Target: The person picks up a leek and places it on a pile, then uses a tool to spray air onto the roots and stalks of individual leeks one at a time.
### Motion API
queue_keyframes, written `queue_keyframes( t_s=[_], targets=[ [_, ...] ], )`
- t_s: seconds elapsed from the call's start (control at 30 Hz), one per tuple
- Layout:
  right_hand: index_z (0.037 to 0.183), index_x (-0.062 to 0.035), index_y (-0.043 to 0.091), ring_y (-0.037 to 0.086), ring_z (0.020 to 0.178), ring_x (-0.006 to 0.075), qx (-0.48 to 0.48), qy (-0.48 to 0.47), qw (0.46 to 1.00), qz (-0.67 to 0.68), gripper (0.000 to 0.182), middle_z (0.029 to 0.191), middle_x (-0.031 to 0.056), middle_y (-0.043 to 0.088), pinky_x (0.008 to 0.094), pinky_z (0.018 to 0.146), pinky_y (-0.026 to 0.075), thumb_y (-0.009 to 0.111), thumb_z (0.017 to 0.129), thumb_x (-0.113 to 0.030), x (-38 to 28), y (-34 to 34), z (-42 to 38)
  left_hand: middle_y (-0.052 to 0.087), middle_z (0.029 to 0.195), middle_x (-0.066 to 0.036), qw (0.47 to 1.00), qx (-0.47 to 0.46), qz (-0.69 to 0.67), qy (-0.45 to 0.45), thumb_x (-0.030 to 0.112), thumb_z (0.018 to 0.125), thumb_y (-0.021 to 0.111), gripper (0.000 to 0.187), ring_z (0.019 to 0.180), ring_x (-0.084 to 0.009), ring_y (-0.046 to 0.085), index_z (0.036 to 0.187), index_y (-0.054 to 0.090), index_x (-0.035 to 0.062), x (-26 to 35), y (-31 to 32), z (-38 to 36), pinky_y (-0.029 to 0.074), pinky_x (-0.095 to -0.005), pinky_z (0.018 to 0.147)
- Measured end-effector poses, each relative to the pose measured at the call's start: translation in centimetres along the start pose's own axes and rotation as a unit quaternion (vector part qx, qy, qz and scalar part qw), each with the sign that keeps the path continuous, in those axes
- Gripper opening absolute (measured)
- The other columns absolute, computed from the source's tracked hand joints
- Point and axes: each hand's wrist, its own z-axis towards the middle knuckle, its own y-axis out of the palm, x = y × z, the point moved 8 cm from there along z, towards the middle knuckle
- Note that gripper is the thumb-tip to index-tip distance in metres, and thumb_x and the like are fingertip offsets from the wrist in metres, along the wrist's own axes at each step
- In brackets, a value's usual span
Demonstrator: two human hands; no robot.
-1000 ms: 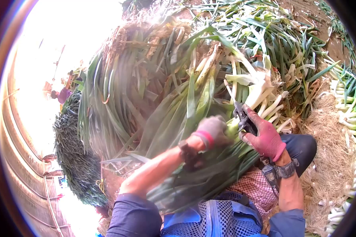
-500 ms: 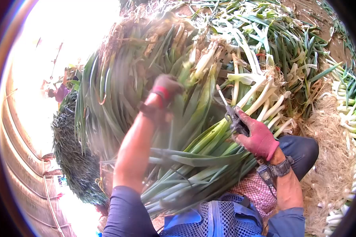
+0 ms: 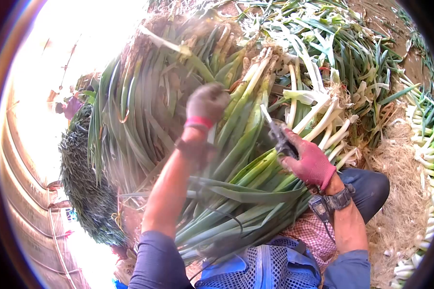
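Observation:
My right hand (image 3: 309, 159), in a pink glove, is closed round the dark grip of an air blow gun (image 3: 279, 137). Its thin pale nozzle points up and left over the leeks. My left hand (image 3: 208, 102), in a grey glove with a red cuff, is closed and slightly blurred above the leek leaves. A leek stalk (image 3: 197, 65) runs from the upper left down to this fist; the grip itself is partly hidden. Trimmed-looking leeks (image 3: 318, 118) with white stems and roots lie just beyond my right hand. Long green leaves (image 3: 246, 192) spread across my lap.
A big heap of leeks (image 3: 140, 106) rises ahead, with more leaves (image 3: 323, 43) behind. Pale root debris (image 3: 395, 192) covers the ground at right, beside a row of white-stemmed leeks (image 3: 431, 159). Another leek pile (image 3: 87, 178) stands at left, a person (image 3: 72, 107) beyond it.
My left hand has shifted slightly up and right, and a leek stalk now extends up-left from it. The blow gun's nozzle has swung a little leftward and down.

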Motion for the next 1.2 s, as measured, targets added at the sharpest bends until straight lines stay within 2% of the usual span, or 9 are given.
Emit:
queue_keyframes(
  t_s=[0.03, 0.23, 0.33, 0.4, 0.63, 0.83, 0.93, 1.13, 1.2],
  targets=[
    [0.162, -0.0091, 0.039, 0.071, 0.101, 0.0448, 0.003, -0.048, 0.999, 0.001, 0.085, 0.112, 0.0311, 0.071, 0.0467, 0.091, 0.056, 0.073, 0.087, -0.032, -0.6, 0.5, 0.3, 0.074, 0.121, -0.015, 0.992, -0.060, 0.109, 0.009, 0.032, 0.088, 0.074, 0.042, 0.118, -0.0320, 0.070, 0.126, 0.076, 0.0125, 0.4, 1.8, -1.1, 0.054, -0.0398, 0.103],
    [0.161, -0.0076, 0.040, 0.070, 0.108, 0.0453, -0.048, 0.021, 0.999, -0.008, 0.083, 0.116, 0.0325, 0.070, 0.0469, 0.096, 0.054, 0.072, 0.089, -0.036, -1.5, 1.8, 3.2, 0.069, 0.126, -0.017, 0.933, -0.129, 0.335, -0.005, 0.036, 0.085, 0.076, 0.056, 0.110, -0.0363, 0.071, 0.136, 0.069, 0.0150, 0.9, 5.7, -1.8, 0.056, -0.0468, 0.095],
    [0.161, -0.0074, 0.041, 0.068, 0.113, 0.0457, -0.038, -0.030, 0.999, -0.022, 0.081, 0.124, 0.0312, 0.069, 0.0468, 0.099, 0.054, 0.070, 0.091, -0.035, -2.3, 2.3, 3.9, 0.070, 0.125, -0.018, 0.929, -0.148, 0.337, -0.047, 0.035, 0.085, 0.076, 0.052, 0.111, -0.0361, 0.071, 0.133, 0.071, 0.0158, 0.0, 6.2, -1.0, 0.056, -0.0463, 0.096],
    [0.160, -0.0074, 0.042, 0.067, 0.116, 0.0456, -0.053, 0.066, 0.996, -0.038, 0.080, 0.128, 0.0298, 0.068, 0.0463, 0.101, 0.053, 0.071, 0.091, -0.035, -1.2, 1.7, 5.3, 0.072, 0.121, -0.018, 0.933, -0.146, 0.325, -0.045, 0.034, 0.084, 0.078, 0.050, 0.109, -0.0362, 0.071, 0.129, 0.074, 0.0147, -0.5, 6.4, -0.3, 0.056, -0.0461, 0.095],
    [0.161, -0.0068, 0.041, 0.069, 0.110, 0.0456, -0.071, 0.003, 0.997, -0.031, 0.083, 0.121, 0.0297, 0.071, 0.0473, 0.098, 0.054, 0.070, 0.089, -0.038, -2.3, 2.3, 3.7, 0.079, 0.107, -0.015, 0.955, -0.179, 0.164, -0.171, 0.030, 0.079, 0.078, 0.029, 0.106, -0.0326, 0.075, 0.104, 0.084, 0.0156, -4.1, 5.2, 1.6, 0.057, -0.0412, 0.096],
    [0.161, -0.0059, 0.039, 0.071, 0.105, 0.0456, -0.091, 0.006, 0.996, -0.017, 0.085, 0.113, 0.0302, 0.072, 0.0475, 0.096, 0.055, 0.071, 0.089, -0.038, -2.7, 2.6, 3.5, 0.080, 0.107, -0.013, 0.957, -0.174, 0.133, -0.192, 0.030, 0.077, 0.079, 0.030, 0.105, -0.0319, 0.075, 0.104, 0.085, 0.0180, -6.1, 5.3, 2.2, 0.057, -0.0408, 0.095],
    [0.162, -0.0074, 0.039, 0.071, 0.104, 0.0455, -0.102, 0.016, 0.994, -0.048, 0.086, 0.111, 0.0296, 0.073, 0.0474, 0.095, 0.055, 0.070, 0.089, -0.040, -2.8, 3.6, 4.2, 0.076, 0.084, -0.014, 0.963, -0.150, 0.176, -0.140, 0.026, 0.085, 0.081, 0.024, 0.074, -0.0258, 0.072, 0.098, 0.082, 0.0068, -5.6, 5.2, 2.6, 0.055, -0.0367, 0.071],
    [0.162, -0.0105, 0.039, 0.071, 0.105, 0.0461, -0.107, -0.021, 0.991, -0.082, 0.083, 0.113, 0.0293, 0.073, 0.0481, 0.095, 0.055, 0.068, 0.090, -0.040, -3.1, 4.4, 3.5, 0.073, 0.083, -0.015, 0.989, -0.079, 0.124, 0.020, 0.021, 0.090, 0.076, 0.021, 0.075, -0.0283, 0.069, 0.100, 0.079, 0.0030, -6.4, 4.4, 1.9, 0.053, -0.0365, 0.069],
    [0.163, -0.0116, 0.039, 0.071, 0.107, 0.0445, -0.088, 0.052, 0.993, -0.064, 0.082, 0.116, 0.0281, 0.073, 0.0477, 0.095, 0.055, 0.068, 0.091, -0.039, -2.8, 3.4, 4.6, 0.073, 0.084, -0.015, 0.991, -0.100, 0.061, -0.068, 0.024, 0.091, 0.076, 0.024, 0.077, -0.0280, 0.070, 0.101, 0.079, 0.0023, -7.4, 4.8, 2.4, 0.053, -0.0369, 0.071]
  ],
)
